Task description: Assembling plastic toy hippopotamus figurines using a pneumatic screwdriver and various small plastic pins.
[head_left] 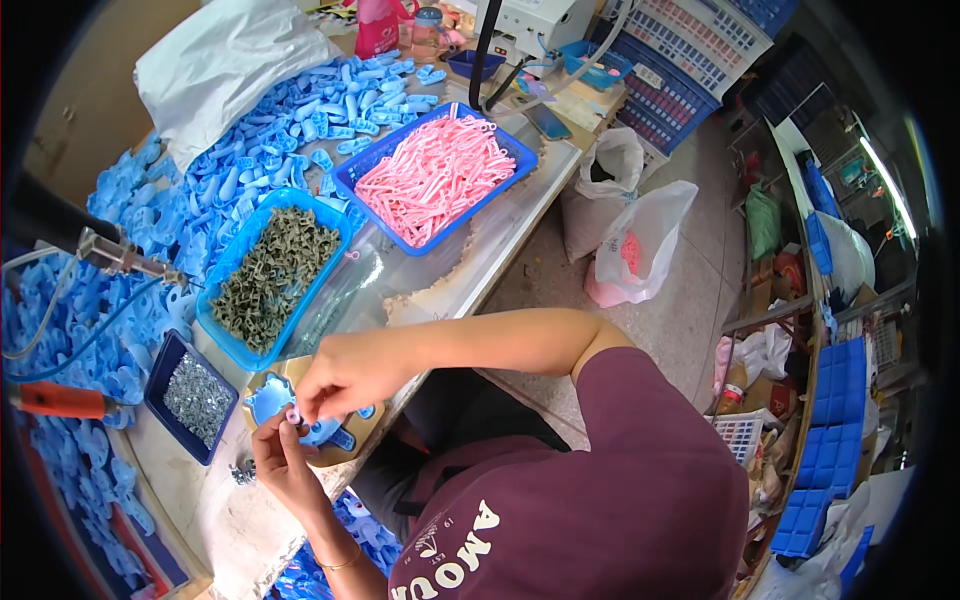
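My left hand (283, 462) pinches a small pinkish-purple ring-like piece (294, 414) between thumb and fingers. Right beside it, my right hand (352, 372) is closed with its fingertips pressed together; whatever they grip is hidden. Under both hands lies a tan fixture (345, 452) at the table's near edge. A light-blue moulded plastic part (270, 398) sits in it, partly covered by my fingers. Close to my left hand are a few small shiny metal bits (243, 472). A dark blue tray of small silvery metal pieces (196, 398) stands just left of the fixture.
Behind the fixture stand a turquoise tray of dark metal clips (275, 275) and a blue basket of pink plastic strips (435, 175). Blue plastic parts (240, 170) heap along the far side. A metal-tipped tool (130, 258) and an orange-handled tool (62, 400) reach in from the left.
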Demonstrator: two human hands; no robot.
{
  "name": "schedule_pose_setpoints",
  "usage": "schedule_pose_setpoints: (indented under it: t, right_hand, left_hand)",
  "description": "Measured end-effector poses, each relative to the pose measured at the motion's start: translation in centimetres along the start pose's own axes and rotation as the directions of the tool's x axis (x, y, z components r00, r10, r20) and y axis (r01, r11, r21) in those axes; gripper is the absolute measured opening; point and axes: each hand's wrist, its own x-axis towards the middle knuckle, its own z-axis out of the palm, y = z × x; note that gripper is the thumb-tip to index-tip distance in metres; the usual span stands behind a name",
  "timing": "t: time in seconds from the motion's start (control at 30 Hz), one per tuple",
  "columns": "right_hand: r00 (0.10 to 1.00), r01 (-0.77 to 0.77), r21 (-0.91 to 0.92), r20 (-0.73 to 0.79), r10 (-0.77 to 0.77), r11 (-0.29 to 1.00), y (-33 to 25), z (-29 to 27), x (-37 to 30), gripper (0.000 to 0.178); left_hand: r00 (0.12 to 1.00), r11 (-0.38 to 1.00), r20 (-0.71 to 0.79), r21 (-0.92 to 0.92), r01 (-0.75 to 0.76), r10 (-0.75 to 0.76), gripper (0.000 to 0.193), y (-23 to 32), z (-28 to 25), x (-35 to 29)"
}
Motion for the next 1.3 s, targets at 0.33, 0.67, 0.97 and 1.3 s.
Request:
schedule_pose_setpoints:
  t: [0.33,0.67,0.97,1.3]
  right_hand:
    - [0.975,-0.197,-0.006,-0.105,0.195,0.98,2.2,1.8,-0.6,0.037]
    - [0.897,-0.428,0.16,-0.046,0.44,0.889,-0.2,1.0,-0.6,0.034]
    - [0.892,-0.441,0.094,-0.062,0.448,0.892,0.2,1.1,-0.7,0.033]
    - [0.896,-0.432,-0.259,-0.228,0.38,0.864,-0.7,3.3,-0.1,0.023]
  left_hand:
    - [0.95,0.914,0.016,-0.267,0.304,-0.311,0.027,1.1,0.6,0.0]
    - [0.933,0.846,0.076,-0.403,0.35,-0.35,0.024,2.6,2.0,0.0]
    - [0.947,0.891,0.042,-0.326,0.315,-0.319,0.023,2.1,1.9,-0.2]
    - [0.974,0.958,-0.002,-0.183,0.221,-0.225,0.021,1.5,1.7,-0.2]
